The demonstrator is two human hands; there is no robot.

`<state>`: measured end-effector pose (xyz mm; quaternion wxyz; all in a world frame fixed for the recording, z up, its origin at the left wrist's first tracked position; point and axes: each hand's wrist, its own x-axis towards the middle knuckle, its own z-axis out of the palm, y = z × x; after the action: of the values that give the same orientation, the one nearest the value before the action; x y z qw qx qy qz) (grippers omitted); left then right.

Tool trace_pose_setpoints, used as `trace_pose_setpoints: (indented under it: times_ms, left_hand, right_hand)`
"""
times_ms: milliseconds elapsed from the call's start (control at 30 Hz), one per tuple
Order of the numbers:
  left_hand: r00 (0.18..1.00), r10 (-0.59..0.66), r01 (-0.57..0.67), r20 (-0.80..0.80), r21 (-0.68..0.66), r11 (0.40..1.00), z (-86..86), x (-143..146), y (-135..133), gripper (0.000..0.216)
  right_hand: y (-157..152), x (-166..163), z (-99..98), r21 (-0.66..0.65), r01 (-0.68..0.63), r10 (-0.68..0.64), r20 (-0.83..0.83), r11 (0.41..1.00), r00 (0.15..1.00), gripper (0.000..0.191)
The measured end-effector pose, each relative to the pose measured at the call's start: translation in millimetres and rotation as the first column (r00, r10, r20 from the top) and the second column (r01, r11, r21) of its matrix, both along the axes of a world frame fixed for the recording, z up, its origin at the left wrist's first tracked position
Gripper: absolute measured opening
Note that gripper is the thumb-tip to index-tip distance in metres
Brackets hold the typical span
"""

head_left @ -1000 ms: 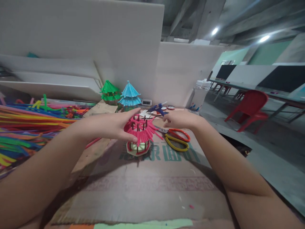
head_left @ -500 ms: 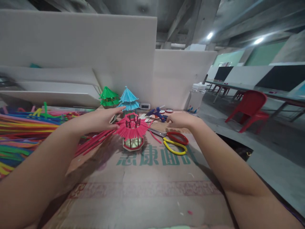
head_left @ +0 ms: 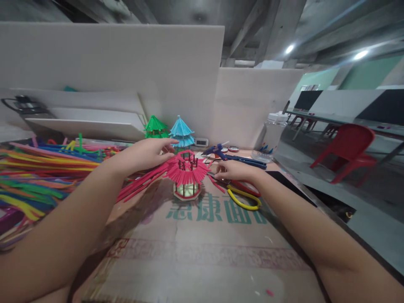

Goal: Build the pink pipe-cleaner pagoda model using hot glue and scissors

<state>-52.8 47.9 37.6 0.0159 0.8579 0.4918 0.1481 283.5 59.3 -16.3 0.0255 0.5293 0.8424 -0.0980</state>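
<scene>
A small pagoda model (head_left: 187,172) with a pink pipe-cleaner roof, brown posts and a pale octagonal base stands on the cardboard. Reaching in from the left, my left hand (head_left: 148,155) hovers at its back left, fingers stretched loosely and thumb near the roof's edge; it appears to hold nothing. My right hand (head_left: 236,170) is to the right of the model, above the scissors (head_left: 244,202) with red and yellow handles, hiding their pivot. Its fingers are curled into a pinch, and I cannot make out what is between them. Pink strips (head_left: 143,183) lie beside the model.
Behind stand a blue pagoda (head_left: 180,128) and a green pagoda (head_left: 156,126). A blue glue gun (head_left: 216,150), dark-blue pliers-like handles (head_left: 248,161), a small digital display (head_left: 201,142) and a clear jar (head_left: 268,139) sit at the back. Coloured pipe cleaners (head_left: 47,168) pile up left.
My right hand has moved from beside the glue gun toward the model, now covering part of the scissors. My left hand's thumb has lifted from the roof's edge. The view has swung slightly left.
</scene>
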Motion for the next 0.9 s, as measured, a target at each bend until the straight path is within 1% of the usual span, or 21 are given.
trace_pose_setpoints:
  times_ms: [100, 167, 233, 333, 433, 500, 600, 667, 733, 833, 900]
  left_hand:
    - [1.000, -0.003, 0.003, 0.008, 0.010, 1.000, 1.1, 1.8, -2.5, 0.068]
    - [1.000, -0.004, 0.004, 0.011, 0.014, 1.000, 1.0, 1.7, -2.9, 0.069]
    - [1.000, -0.009, 0.009, 0.007, 0.017, 1.000, 0.4, 1.0, -2.0, 0.069]
    - [1.000, -0.022, 0.022, 0.006, 0.017, 1.000, -0.8, -0.3, 0.3, 0.070]
    - [1.000, -0.001, 0.001, 0.013, 0.023, 1.000, 0.0, -0.1, 0.7, 0.070]
    - [1.000, 0.018, -0.018, 0.021, 0.022, 1.000, 1.8, 1.4, -1.1, 0.071]
    - [0.998, 0.022, -0.024, 0.050, 0.031, 0.999, 5.1, 4.8, -5.8, 0.071]
    - [0.997, 0.025, -0.029, 0.078, 0.050, 0.998, 6.9, 7.1, -9.0, 0.069]
    - [0.993, 0.039, -0.048, 0.112, 0.072, 0.996, 8.5, 9.1, -11.8, 0.067]
    - [0.985, 0.064, -0.082, 0.159, 0.108, 0.991, 10.6, 11.9, -15.2, 0.061]
    - [0.982, 0.072, -0.095, 0.172, 0.129, 0.987, 11.7, 13.8, -17.3, 0.058]
  right_hand:
    - [2.6, -6.1, -13.9, 0.040, 0.025, -0.024, -0.017, 0.999, 1.000, 0.036]
    - [3.3, -8.0, -17.6, 0.067, 0.044, -0.043, -0.021, 0.997, 0.999, 0.035]
    - [3.5, -7.6, -15.5, 0.079, 0.055, -0.053, -0.030, 0.995, 0.998, 0.036]
    - [5.0, -2.5, -5.6, 0.108, 0.090, -0.085, -0.047, 0.990, 0.995, 0.042]
    - [9.0, 7.3, 2.0, 0.145, 0.154, -0.153, -0.024, 0.977, 0.988, 0.039]
    - [12.2, 15.0, 2.7, 0.130, 0.187, -0.191, 0.025, 0.974, 0.981, 0.033]
    - [15.0, 24.1, -0.3, 0.049, 0.207, -0.211, 0.109, 0.977, 0.971, 0.023]
    - [14.8, 26.1, -2.1, 0.032, 0.208, -0.210, 0.140, 0.978, 0.968, 0.023]
    - [13.4, 23.1, -2.7, 0.081, 0.197, -0.207, 0.136, 0.977, 0.969, 0.028]
    - [9.6, 8.7, -3.3, 0.181, 0.171, -0.189, 0.085, 0.968, 0.978, 0.036]
    - [5.5, -5.2, -5.1, 0.202, 0.161, -0.175, 0.050, 0.966, 0.983, 0.035]
